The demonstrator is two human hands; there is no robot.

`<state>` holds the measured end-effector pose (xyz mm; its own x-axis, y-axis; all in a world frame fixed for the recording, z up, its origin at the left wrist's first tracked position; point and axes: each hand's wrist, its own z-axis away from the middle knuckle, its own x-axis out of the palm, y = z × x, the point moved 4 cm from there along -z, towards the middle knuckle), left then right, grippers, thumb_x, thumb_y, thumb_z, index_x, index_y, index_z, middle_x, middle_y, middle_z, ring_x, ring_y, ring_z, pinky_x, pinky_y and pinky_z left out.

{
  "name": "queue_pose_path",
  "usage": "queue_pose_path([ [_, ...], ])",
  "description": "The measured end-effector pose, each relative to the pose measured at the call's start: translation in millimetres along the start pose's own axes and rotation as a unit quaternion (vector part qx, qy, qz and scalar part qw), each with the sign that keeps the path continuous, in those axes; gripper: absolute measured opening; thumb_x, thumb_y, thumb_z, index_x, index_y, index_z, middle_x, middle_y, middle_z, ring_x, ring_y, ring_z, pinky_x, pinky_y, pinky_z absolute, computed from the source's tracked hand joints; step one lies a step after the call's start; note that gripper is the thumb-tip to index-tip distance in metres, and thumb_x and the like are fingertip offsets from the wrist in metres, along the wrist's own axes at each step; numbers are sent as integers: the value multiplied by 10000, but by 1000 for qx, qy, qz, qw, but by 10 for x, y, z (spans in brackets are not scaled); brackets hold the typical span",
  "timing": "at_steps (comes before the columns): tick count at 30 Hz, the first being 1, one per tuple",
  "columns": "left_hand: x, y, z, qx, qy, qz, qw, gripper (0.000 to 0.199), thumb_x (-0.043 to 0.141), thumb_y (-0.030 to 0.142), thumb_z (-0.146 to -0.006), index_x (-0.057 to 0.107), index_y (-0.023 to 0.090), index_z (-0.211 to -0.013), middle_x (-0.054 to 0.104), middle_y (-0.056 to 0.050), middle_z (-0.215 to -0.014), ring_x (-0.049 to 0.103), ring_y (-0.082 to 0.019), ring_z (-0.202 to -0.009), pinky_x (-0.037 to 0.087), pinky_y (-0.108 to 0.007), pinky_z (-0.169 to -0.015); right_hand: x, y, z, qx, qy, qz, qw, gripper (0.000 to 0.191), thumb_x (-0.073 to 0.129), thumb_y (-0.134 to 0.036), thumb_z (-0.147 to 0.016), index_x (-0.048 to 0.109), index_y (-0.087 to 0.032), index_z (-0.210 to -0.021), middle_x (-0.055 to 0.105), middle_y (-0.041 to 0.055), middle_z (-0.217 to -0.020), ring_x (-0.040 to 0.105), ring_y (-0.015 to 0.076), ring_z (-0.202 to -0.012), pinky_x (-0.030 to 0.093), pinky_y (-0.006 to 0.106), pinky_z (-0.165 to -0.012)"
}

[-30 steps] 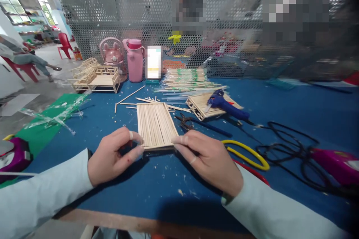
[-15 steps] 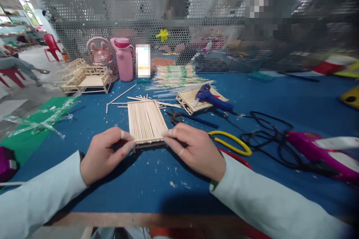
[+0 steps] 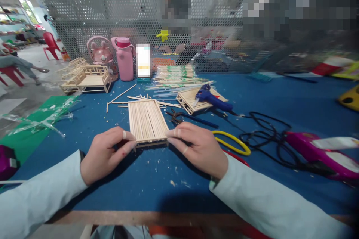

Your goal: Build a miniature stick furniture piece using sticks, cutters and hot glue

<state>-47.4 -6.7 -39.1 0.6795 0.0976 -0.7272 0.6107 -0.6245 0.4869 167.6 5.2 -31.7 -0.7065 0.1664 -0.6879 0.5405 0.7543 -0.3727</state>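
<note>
A rectangular panel of pale wooden sticks [image 3: 148, 120] lies in front of me on the blue table, its near edge framed by a crosswise strip. My left hand [image 3: 109, 155] pinches its near left corner between thumb and forefinger. At the near right corner, the thumb and forefinger of my right hand [image 3: 198, 149] close on the frame. Pale bands wrap some fingers on both hands. Just behind the panel are loose sticks [image 3: 119, 103]. Black-jawed pliers [image 3: 176, 115] rest to its right.
A blue glue gun [image 3: 214, 101] lies on another stick piece [image 3: 186, 101]. Right are yellow-handled scissors [image 3: 232, 142], black cable and a magenta tool [image 3: 314, 151]. Behind stand stick furniture [image 3: 94, 78], a pink bottle [image 3: 125, 61], a phone [image 3: 143, 59] and bundled sticks [image 3: 175, 74].
My right hand has shifted very slightly to the right along the near corner. The panel and my left hand have hardly moved.
</note>
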Motion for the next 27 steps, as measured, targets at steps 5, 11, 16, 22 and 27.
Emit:
queue_pose_path([
  [5, 39, -119, 25, -79, 11, 100, 992, 166, 438, 226, -882, 593, 169, -904, 629, -18, -760, 571, -118, -679, 452, -232, -633, -11, -4, -5, -6, 5, 19, 1000, 126, 591, -172, -824, 706, -173, -876, 662, 38, -762, 626, 111, -691, 514, 220, -655],
  [11, 25, -190, 41, -115, 51, 155, 980, 164, 400, 231, -890, 537, 165, -955, 547, 10, -684, 502, -103, -582, 432, -229, -557, -27, -14, -8, -1, -1, 37, 999, 142, 578, -175, -828, 705, -206, -884, 667, 31, -773, 628, 118, -694, 524, 228, -657],
  [16, -45, 51, -23, 13, 45, 9, 999, 157, 538, 251, -833, 608, 162, -942, 596, -53, -833, 556, -151, -780, 462, -275, -706, -22, 10, -4, 0, -10, 34, 999, 148, 570, -180, -834, 702, -201, -897, 666, 34, -778, 629, 118, -705, 520, 224, -669],
  [22, 48, 206, -174, 61, -60, -128, 988, 232, 479, 320, -882, 675, 195, -888, 622, -60, -819, 548, -177, -761, 432, -321, -701, 13, -19, 1, -6, -16, 28, 999, 147, 558, -188, -842, 702, -180, -873, 657, 39, -754, 616, 116, -684, 502, 223, -647],
  [27, 87, 211, -206, 13, -78, -82, 994, 230, 442, 277, -895, 629, 170, -815, 615, -55, -789, 553, -181, -768, 433, -311, -701, -280, 125, -3, 24, 45, 25, 998, 327, 566, -331, -825, 617, -191, -1117, 625, 14, -731, 576, 131, -616, 492, 252, -601],
])
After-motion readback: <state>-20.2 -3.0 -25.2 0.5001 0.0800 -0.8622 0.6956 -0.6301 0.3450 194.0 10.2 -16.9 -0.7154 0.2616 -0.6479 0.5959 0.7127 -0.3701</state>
